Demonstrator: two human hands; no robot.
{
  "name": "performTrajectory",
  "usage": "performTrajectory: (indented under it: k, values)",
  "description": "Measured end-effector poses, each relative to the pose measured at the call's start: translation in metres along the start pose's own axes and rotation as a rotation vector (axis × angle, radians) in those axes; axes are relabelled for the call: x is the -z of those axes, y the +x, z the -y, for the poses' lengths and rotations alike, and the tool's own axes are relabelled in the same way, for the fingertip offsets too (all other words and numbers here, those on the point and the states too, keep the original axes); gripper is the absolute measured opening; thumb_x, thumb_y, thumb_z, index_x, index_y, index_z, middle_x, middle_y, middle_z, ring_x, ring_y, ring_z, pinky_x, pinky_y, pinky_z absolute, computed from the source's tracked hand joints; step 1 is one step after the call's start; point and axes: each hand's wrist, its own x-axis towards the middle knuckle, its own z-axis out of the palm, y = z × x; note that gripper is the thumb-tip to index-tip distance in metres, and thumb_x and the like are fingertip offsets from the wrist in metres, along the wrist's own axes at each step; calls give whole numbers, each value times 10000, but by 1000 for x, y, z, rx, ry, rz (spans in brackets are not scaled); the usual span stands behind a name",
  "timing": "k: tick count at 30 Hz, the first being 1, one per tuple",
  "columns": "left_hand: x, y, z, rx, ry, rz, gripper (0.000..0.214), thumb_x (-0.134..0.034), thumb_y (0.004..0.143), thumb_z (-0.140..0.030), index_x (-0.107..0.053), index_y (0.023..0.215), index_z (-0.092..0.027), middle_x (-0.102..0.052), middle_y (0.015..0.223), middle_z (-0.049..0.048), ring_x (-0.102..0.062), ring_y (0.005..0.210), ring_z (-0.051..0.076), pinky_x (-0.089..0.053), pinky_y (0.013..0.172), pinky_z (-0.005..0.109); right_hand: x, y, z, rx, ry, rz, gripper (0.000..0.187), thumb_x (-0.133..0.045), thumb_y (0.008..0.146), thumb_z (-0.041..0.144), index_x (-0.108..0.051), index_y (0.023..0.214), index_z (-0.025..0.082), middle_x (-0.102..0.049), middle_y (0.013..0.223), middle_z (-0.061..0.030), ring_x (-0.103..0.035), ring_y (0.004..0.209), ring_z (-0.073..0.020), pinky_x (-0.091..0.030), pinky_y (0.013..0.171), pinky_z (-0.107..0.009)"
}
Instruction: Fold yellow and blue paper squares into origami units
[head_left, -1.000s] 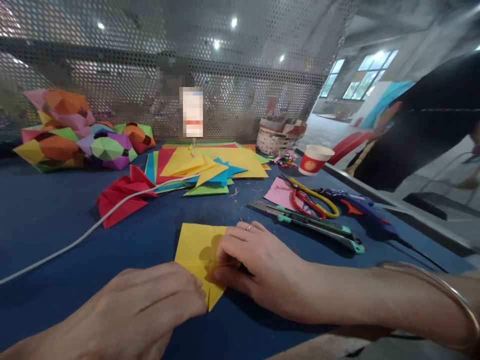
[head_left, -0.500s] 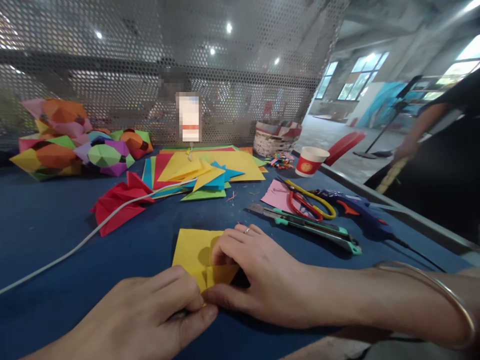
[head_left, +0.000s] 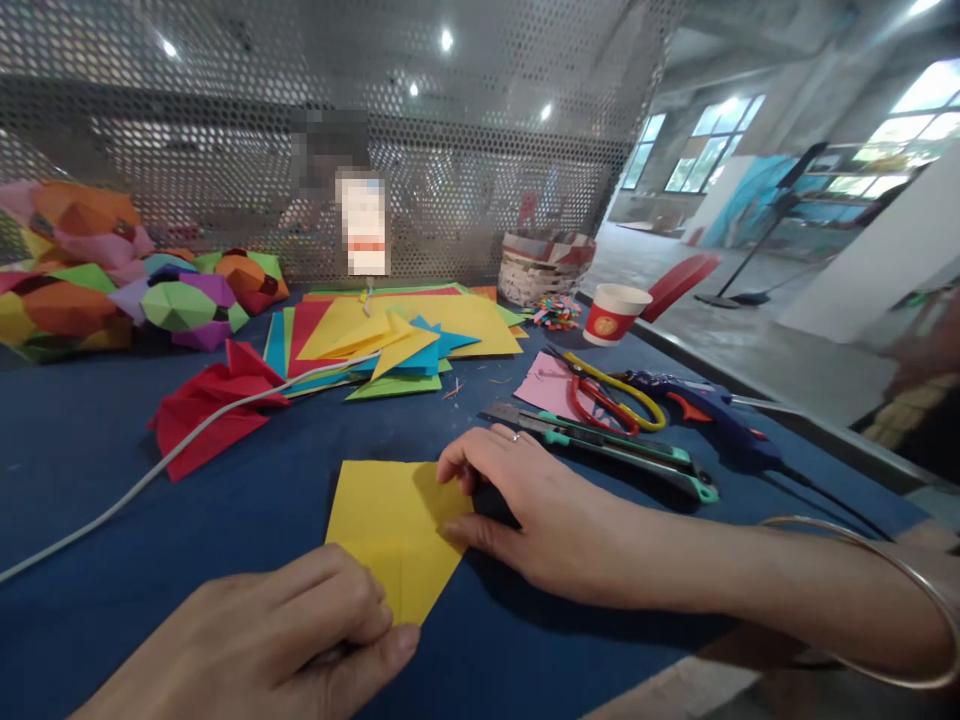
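While the yellow paper is lying flat on the blue bench between both hands, the left hand is pinching its near corner, which is pointing toward the person. The right hand, unclenched, is pressing fingertips onto the right edge.

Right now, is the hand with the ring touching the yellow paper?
Touching. In the head view, the right hand rests thumb and fingertip on the yellow paper at its right edge.

A craft workshop: coloured paper sheets, scissors, perforated metal screen.
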Motion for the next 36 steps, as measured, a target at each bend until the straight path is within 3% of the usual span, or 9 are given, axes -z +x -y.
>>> performTrajectory:
  k: [5, 9, 15, 19, 22, 27, 30, 33, 36]
  values:
    - [1, 1, 2, 15, -35, 65, 281, -531, 1037, -373, -556, 781, -260, -653, 713, -82, -655, 562, 49, -475, 506, 114, -1, -1, 0, 5, -24, 29, 202, -543, 958, 88, -540, 1141, 173, -609, 1186, -105, -543, 1109, -264, -436, 972, -484]
    - [10, 7, -2, 34, -54, 125, 272, -536, 1026, -338, -600, 774, -254, -679, 709, -80, -660, 566, 45, -478, 517, 89, -2, 2, -7, 64, 12, -90, 268, -523, 935, 52, -556, 1183, 148, -609, 1232, -129, -545, 1145, -257, -455, 996, -437]
    - [20, 18, -12, 203, -74, 183, 246, -633, 927, -294, -640, 686, -244, -678, 650, -100, -666, 543, 32, -445, 499, 67, -3, 12, -10, 58, 14, -136, 209, -539, 997, 169, -601, 1192, 125, -670, 1175, -128, -591, 1051, -240, -467, 924, -388]
    - [14, 12, -10, 116, -59, 146, 200, -581, 972, -272, -642, 783, -250, -669, 692, -105, -625, 534, 27, -404, 461, 95, -2, 13, -9, 25, 149, -146, 249, -569, 961, 172, -593, 1208, 148, -667, 950, -38, -588, 802, -170, -453, 724, -296]
    - [13, 9, -7, 45, -21, 117, 173, -551, 998, -229, -622, 841, -244, -666, 743, -89, -639, 597, 40, -442, 521, 102, 1, 11, -9, 3, 251, -162, 214, -525, 909, 114, -624, 1087, 179, -582, 753, 34, -518, 652, -135, -393, 607, -257]
    - [25, 10, -4, -239, 97, -12, 302, -457, 919, -3, -643, 998, -227, -704, 955, -19, -680, 894, 91, -530, 795, 130, 6, 5, -4, -46, 361, -214, 315, -413, 846, 38, -688, 863, 191, -704, 876, -11, -637, 823, -158, -487, 733, -273]
    - [32, 7, -1, -269, 144, -90, 434, -437, 841, 48, -659, 1130, -187, -678, 1062, 37, -634, 1081, 126, -518, 939, 194, 2, 2, -4, 32, 354, -250, 392, -436, 798, -3, -733, 964, 190, -756, 972, -19, -691, 913, -167, -526, 813, -286]
    - [34, 3, 0, -259, 233, -139, 409, -465, 864, 21, -672, 1143, -196, -658, 1080, 45, -593, 1133, 141, -501, 940, 218, -2, 2, -8, 220, 244, -341, 341, -539, 849, 19, -731, 1101, 146, -762, 1039, -57, -698, 974, -169, -534, 886, -289]
    - [33, 2, -1, -242, 260, -130, 392, -458, 886, 15, -674, 1132, -201, -650, 1087, 39, -581, 1124, 130, -492, 916, 201, -3, 2, -12, 416, 65, -388, 222, -603, 912, 60, -745, 1074, 117, -746, 971, -74, -672, 904, -163, -527, 824, -284]
